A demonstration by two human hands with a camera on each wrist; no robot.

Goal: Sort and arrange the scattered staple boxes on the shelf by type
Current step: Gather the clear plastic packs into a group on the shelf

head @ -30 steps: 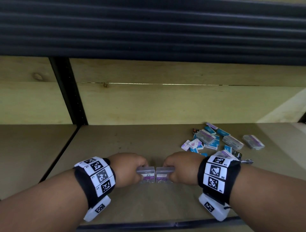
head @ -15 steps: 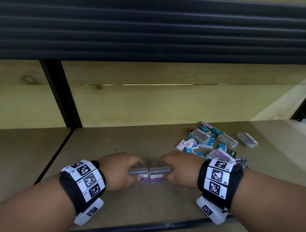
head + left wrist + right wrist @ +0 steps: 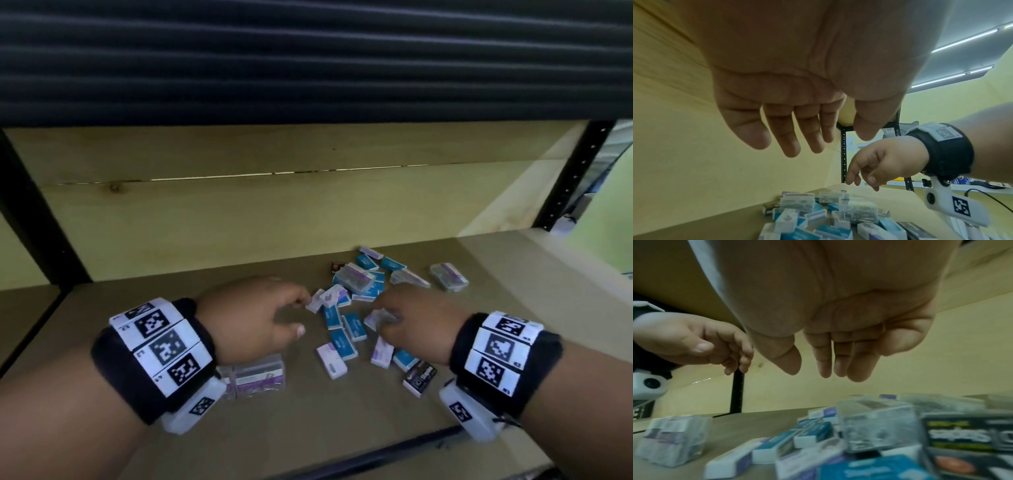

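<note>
Two clear plastic staple boxes (image 3: 260, 375) (image 3: 672, 439) stand side by side on the shelf, just behind my left wrist. To their right lies a loose pile: blue boxes (image 3: 354, 327), white-and-purple boxes (image 3: 331, 361), a black box (image 3: 419, 377) and more clear boxes (image 3: 354, 278). My left hand (image 3: 301, 316) (image 3: 846, 138) hovers at the pile's left edge, fingers relaxed, holding nothing. My right hand (image 3: 387, 310) (image 3: 809, 373) hangs empty over a clear box (image 3: 877, 425) in the pile, fingers straight.
The brown shelf board (image 3: 171, 301) runs left past a seam. A pale wooden back board (image 3: 239, 219) closes the rear. Black uprights stand at left (image 3: 30, 222) and right (image 3: 575, 178). A dark rail (image 3: 376, 455) marks the front edge.
Both hands have let go of the two clear boxes, which stay side by side at the front. The hands have moved forward and right to the pile.
</note>
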